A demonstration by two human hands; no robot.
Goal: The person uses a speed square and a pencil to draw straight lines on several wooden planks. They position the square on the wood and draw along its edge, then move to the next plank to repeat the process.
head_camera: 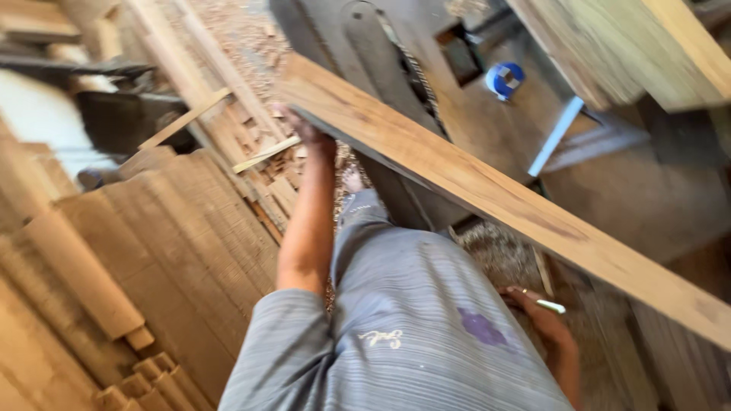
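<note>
Plank point(487, 190): long sawn board, slanting across the saw table point(655, 190).
Left hand point(308, 129): clasps the plank's far end.
Right hand point(544, 316): pinches a small pale object, under the plank; grip unclear.
Handling: looks stiff, heavy, rough-edged; best supported near both ends.

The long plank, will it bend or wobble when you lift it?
The plank looks thick and straight, so probably stiff. It's long, held near its end by the left hand, so it's likely heavy and apt to tip.
</note>
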